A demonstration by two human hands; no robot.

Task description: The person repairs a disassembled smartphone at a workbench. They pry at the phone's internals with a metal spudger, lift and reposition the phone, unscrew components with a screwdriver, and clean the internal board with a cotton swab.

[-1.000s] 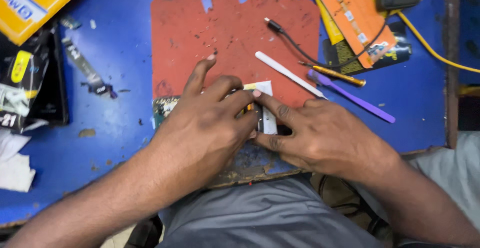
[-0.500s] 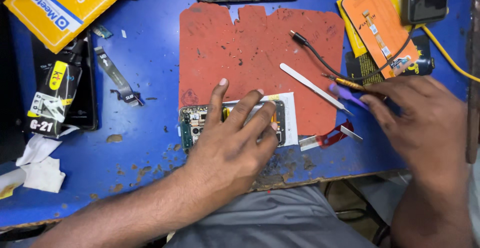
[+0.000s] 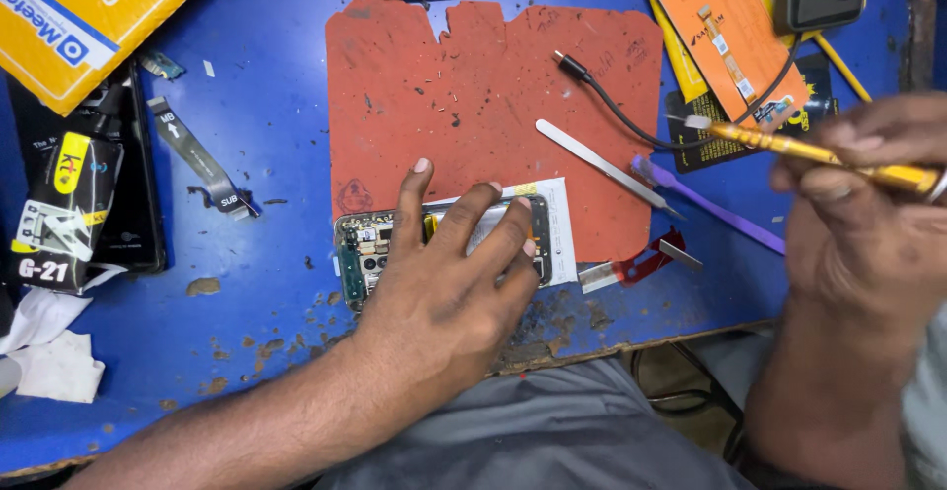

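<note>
An opened phone [image 3: 365, 253] with its circuit board bare lies at the near edge of a worn red work mat [image 3: 473, 95]. My left hand [image 3: 444, 283] presses flat on the phone, fingers spread over it. My right hand [image 3: 868, 224] is raised at the right, blurred, gripping a yellow-handled screwdriver [image 3: 789, 145] whose tip points left over the table. A white paper slip [image 3: 557, 233] lies under the phone's right end.
On the blue table [image 3: 256, 312] lie a metal spudger [image 3: 602, 164], a purple plastic pry tool [image 3: 710, 204], a black cable [image 3: 612, 100], a flex ribbon [image 3: 197, 159], an orange card [image 3: 725, 31], yellow box [image 3: 79, 6], black packets [image 3: 69, 204] and tissue [image 3: 49, 352].
My right hand left the phone, went to the right side, picked up the yellow screwdriver and lifted it. My left hand stayed flat on the phone.
</note>
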